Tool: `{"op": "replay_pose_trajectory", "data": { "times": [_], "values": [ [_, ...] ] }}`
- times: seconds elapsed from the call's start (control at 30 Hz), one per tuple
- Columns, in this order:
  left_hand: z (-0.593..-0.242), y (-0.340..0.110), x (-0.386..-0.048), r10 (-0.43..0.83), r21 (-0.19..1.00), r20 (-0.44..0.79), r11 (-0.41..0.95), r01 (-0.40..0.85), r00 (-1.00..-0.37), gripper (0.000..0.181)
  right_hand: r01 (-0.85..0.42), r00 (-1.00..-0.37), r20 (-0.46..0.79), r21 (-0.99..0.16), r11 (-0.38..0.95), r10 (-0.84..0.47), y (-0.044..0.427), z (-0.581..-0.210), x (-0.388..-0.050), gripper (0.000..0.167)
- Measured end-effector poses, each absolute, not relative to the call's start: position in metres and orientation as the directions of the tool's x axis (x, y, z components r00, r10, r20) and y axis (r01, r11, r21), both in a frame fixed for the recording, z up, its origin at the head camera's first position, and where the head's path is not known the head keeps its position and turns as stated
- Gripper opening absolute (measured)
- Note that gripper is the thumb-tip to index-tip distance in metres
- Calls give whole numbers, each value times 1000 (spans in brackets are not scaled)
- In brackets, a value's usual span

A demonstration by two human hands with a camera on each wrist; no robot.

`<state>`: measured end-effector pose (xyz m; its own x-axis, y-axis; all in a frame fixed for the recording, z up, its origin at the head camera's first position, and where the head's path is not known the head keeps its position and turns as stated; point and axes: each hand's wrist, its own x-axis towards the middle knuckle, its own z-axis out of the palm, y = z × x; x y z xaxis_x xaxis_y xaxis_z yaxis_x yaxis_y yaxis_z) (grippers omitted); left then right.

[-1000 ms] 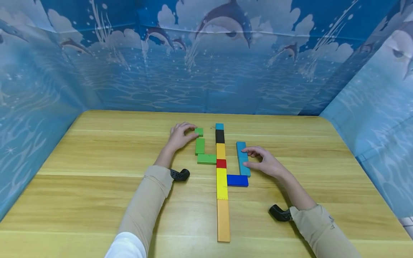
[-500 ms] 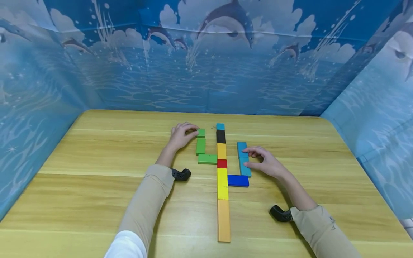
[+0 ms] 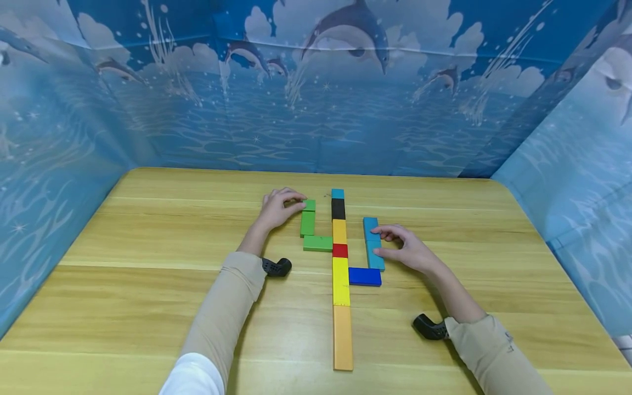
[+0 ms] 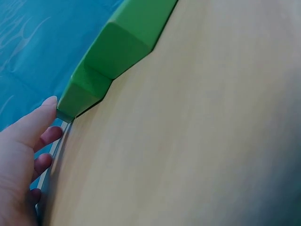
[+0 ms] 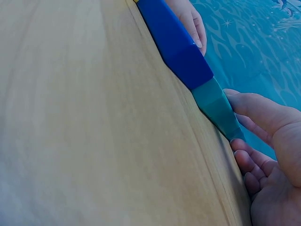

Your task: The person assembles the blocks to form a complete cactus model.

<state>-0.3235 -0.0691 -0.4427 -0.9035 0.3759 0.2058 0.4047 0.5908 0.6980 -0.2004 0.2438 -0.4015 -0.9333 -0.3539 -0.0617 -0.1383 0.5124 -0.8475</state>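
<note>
In the head view my left hand point(image 3: 280, 208) has its thumb and index finger at the left end of a small green block point(image 3: 309, 205), pinching it. That block meets a longer green block point(image 3: 308, 224), and a sideways green block point(image 3: 318, 243) joins the central column. My right hand point(image 3: 407, 247) rests its index finger on the upper light blue block point(image 3: 370, 226) and its thumb on the lower light blue block point(image 3: 375, 256). A dark blue block point(image 3: 365, 277) lies below them. In the right wrist view the right hand's point(image 5: 275, 141) other fingers are loosely bent.
The central column has an orange block point(image 3: 343, 337), yellow block point(image 3: 340, 281), red block point(image 3: 339, 250), amber block point(image 3: 339, 231), black block point(image 3: 338, 208) and small light blue block point(image 3: 338, 193). They lie flat on a wooden table point(image 3: 163, 307). A dolphin-print curtain point(image 3: 316, 109) surrounds its far sides.
The small green block has slid nearer to me and slightly right with my left hand, closing the gap to the longer green block. My right hand stays in place.
</note>
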Motion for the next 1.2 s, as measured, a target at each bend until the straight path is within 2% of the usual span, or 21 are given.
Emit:
{"op": "replay_pose_trajectory", "data": {
  "times": [0.27,0.57,0.83,1.0,1.2],
  "values": [
    [-442,-71,-324,389,712,200,573,406,-899,26,-141,-933,-57,-851,507,-356,245,-404,-201,44],
    [-441,-71,-323,400,717,192,566,406,-896,25,-145,-935,-50,-851,505,-352,256,-429,-213,46],
    [-441,-71,-323,404,720,190,562,406,-895,25,-148,-933,-50,-849,507,-356,251,-417,-207,44],
    [-440,-71,-323,404,720,194,560,410,-894,26,-155,-933,-44,-847,508,-358,254,-422,-209,46],
    [-441,-74,-321,354,803,223,462,377,-908,29,-153,-932,-42,-855,495,-360,256,-428,-213,46]
  ]
}}
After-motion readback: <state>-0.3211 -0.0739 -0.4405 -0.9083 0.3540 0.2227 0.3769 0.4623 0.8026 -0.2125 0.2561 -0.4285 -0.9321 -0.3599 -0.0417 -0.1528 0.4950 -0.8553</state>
